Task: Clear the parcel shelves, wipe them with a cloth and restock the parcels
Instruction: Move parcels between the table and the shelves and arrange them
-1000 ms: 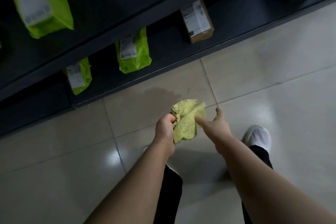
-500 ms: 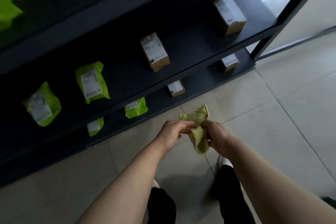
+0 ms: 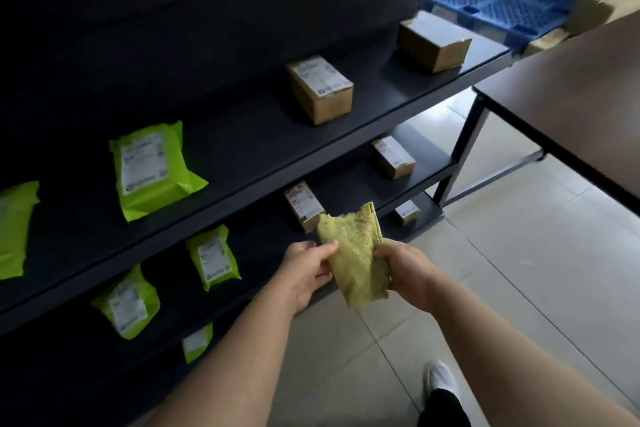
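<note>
Head view, the only camera. Entries as I log them from my station:

1. cloth: yellow-green and terry-like. It is held in the air in front of the rack between both hands, hangs partly folded and touches no shelf.
2. left hand: thumb and fingers pinch the cloth's left edge near the top.
3. right hand: fingers are curled round the cloth's right edge.
4. shelves: dark, several tiers, every tier in view stocked. The green mailer bags lie to the left and the cardboard boxes to the right, spaced well apart.
5. table: dark top, just right of the rack, with a blue pallet beyond it.

Step in hand, as I judge it, is readying the cloth; no tier is cleared yet. I would fold the cloth into a flat pad that one hand can work, then set it aside, since lifting parcels wants both hands. The table looks like the nearest place to put them down. I would empty one tier fully before wiping it and keep bags and boxes in order for restocking.
</note>
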